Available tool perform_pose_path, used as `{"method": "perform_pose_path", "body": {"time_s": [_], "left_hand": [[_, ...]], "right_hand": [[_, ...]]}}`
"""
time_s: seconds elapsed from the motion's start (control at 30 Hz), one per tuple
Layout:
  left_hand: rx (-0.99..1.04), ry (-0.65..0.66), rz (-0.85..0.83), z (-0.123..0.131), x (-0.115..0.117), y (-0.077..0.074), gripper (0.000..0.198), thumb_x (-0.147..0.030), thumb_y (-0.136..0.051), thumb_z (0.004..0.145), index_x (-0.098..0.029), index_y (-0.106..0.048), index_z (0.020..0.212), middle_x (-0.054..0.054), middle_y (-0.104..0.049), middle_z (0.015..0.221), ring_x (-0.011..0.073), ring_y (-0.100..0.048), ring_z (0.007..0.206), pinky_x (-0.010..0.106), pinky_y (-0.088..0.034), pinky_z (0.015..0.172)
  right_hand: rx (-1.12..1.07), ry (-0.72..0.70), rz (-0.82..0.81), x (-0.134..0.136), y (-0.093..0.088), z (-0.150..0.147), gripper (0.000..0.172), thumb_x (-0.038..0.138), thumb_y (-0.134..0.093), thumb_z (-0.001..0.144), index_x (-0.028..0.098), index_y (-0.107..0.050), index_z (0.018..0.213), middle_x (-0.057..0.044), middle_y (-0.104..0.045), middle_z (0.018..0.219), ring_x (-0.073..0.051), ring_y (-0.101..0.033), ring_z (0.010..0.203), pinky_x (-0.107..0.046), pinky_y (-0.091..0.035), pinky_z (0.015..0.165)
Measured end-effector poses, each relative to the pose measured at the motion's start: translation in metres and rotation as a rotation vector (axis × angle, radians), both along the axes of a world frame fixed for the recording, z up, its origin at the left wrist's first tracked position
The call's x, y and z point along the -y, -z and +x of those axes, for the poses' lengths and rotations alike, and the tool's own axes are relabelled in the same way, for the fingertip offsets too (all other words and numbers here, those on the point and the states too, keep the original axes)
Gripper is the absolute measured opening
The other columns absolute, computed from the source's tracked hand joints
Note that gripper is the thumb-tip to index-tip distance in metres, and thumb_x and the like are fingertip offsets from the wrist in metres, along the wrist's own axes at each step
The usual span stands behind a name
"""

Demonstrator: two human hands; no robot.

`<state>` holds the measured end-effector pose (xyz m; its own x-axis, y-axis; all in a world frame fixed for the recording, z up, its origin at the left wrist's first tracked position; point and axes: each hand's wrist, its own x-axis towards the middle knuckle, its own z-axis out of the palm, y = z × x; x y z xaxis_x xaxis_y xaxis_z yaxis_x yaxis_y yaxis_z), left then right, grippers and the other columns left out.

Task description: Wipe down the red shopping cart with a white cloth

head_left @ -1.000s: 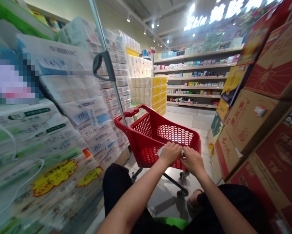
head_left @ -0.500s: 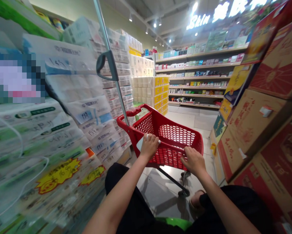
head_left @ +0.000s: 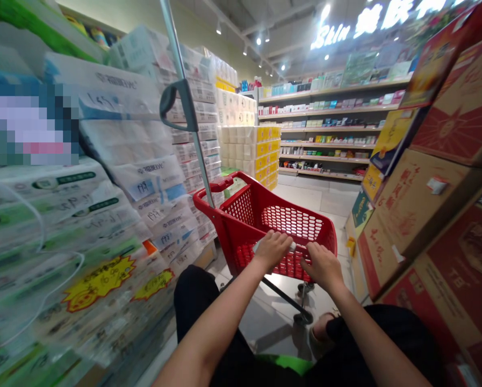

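Observation:
A red plastic shopping cart (head_left: 241, 236) stands in front of my knees, with perforated basket walls and a metal pole rising from its handle end. My left hand (head_left: 272, 250) is closed over the near rim and presses a white cloth (head_left: 293, 246) against it; only the cloth's edges show, so its full shape is hidden. Just to the right, my right hand (head_left: 323, 266) grips the same rim near the front corner, fingers curled over the edge. The two hands are close together but apart.
Stacked packs of tissue paper (head_left: 144, 172) with yellow price signs (head_left: 99, 282) line the left side. Cardboard cartons (head_left: 422, 199) are piled on the right. Shelves of small boxed goods (head_left: 325, 126) stand at the back, beyond a tiled floor (head_left: 305, 191).
My left hand has slid right along the cart's near rim with the white cloth, closer to my right hand. My right hand and the cart have hardly moved.

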<state>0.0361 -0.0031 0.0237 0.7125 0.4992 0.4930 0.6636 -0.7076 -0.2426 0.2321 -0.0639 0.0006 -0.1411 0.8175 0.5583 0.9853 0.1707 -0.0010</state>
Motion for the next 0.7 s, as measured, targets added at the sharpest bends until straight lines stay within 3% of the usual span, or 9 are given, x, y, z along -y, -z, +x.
{"method": "perform_pose_path", "body": {"time_s": [0.13, 0.23, 0.37, 0.57, 0.7], "left_hand": [[0.016, -0.114, 0.05, -0.047, -0.013, -0.012, 0.017, -0.029, -0.041, 0.097, -0.022, -0.054, 0.106, 0.005, -0.058, 0.102, 0.0208, -0.05, 0.096, 0.04, -0.033, 0.097], [0.079, -0.176, 0.064, -0.056, -0.013, -0.014, 0.016, -0.028, -0.041, 0.097, -0.021, -0.055, 0.099, 0.005, -0.058, 0.101, 0.0217, -0.05, 0.096, 0.043, -0.032, 0.1], [0.213, -0.263, 0.058, -0.03, -0.002, -0.006, 0.019, -0.03, -0.039, 0.097, -0.02, -0.055, 0.096, 0.007, -0.058, 0.098, 0.0235, -0.05, 0.096, 0.05, -0.029, 0.103], [0.228, -0.173, 0.006, 0.032, 0.019, 0.012, 0.02, -0.034, -0.042, 0.095, -0.019, -0.055, 0.098, 0.008, -0.057, 0.101, 0.0245, -0.049, 0.1, 0.051, -0.029, 0.104], [0.129, -0.075, -0.01, 0.032, 0.018, 0.009, 0.019, -0.032, -0.044, 0.095, -0.022, -0.054, 0.107, 0.006, -0.057, 0.102, 0.0221, -0.05, 0.099, 0.045, -0.032, 0.102]], "right_hand": [[-0.008, 0.006, 0.015, 0.001, -0.001, 0.002, 0.013, 0.032, -0.054, 0.083, 0.021, -0.047, 0.085, -0.002, -0.056, 0.082, -0.017, -0.048, 0.079, -0.03, -0.026, 0.067], [-0.018, 0.027, 0.002, 0.001, -0.002, -0.003, 0.013, 0.032, -0.054, 0.083, 0.021, -0.046, 0.085, -0.002, -0.056, 0.083, -0.018, -0.048, 0.079, -0.03, -0.026, 0.067], [-0.021, 0.063, -0.014, 0.0, -0.003, -0.014, 0.014, 0.032, -0.054, 0.083, 0.021, -0.046, 0.085, -0.003, -0.056, 0.084, -0.018, -0.048, 0.079, -0.031, -0.025, 0.067], [-0.022, 0.08, -0.019, -0.003, 0.0, -0.016, 0.016, 0.03, -0.058, 0.08, 0.021, -0.047, 0.086, -0.003, -0.056, 0.086, -0.019, -0.048, 0.081, -0.031, -0.025, 0.067], [-0.017, 0.037, -0.02, -0.003, 0.001, -0.007, 0.015, 0.03, -0.057, 0.081, 0.021, -0.047, 0.087, -0.002, -0.056, 0.086, -0.018, -0.048, 0.082, -0.03, -0.026, 0.068]]}}
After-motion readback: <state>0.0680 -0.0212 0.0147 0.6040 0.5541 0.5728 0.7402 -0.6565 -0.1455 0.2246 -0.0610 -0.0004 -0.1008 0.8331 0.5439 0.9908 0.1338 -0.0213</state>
